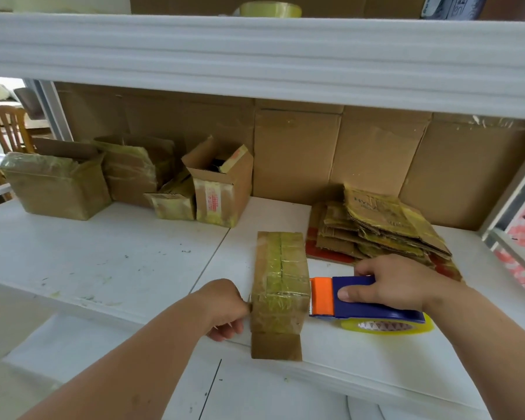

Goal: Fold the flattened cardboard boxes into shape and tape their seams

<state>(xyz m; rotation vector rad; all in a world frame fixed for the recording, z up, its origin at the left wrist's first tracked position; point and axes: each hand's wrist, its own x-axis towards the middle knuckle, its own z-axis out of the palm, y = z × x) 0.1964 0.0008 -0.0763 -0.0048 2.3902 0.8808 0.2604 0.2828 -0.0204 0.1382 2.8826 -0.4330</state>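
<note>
The left hand [225,310] is pressed against the left side of the folded box [279,286], with its fingers curled under at the box's lower edge; whether a flap or a tape end is pinched cannot be told. The folded box stands near the front edge of the counter [103,262], right of its middle, with one flap hanging past that edge. The tape dispenser [364,301] is held against the box's right side by the right hand [397,283], whose fingers are wrapped round the blue handle.

Possible faults from this position:
- The box may be slid leftward or tipped off the front edge if the dispenser is pushed harder than the left hand resists.
- The tape may be laid off the seam, or wrinkled, if the dispenser is drawn at an angle.
- The tape may be torn raggedly if the orange cutter end is not pressed flat before the pull.
- The unsupported front flap may be bent by downward pressure.

Count, left to right:
- Assembled boxes [58,189] along the back edge: four can be made out, partly overlapping.
- Box in work: one.
- Tape dispensers: one, carrying one roll.
- Flattened boxes [385,228] toward the back right corner: one stack; its number cannot be counted.
- Spare tape roll [270,10] on the upper shelf: one.
</note>
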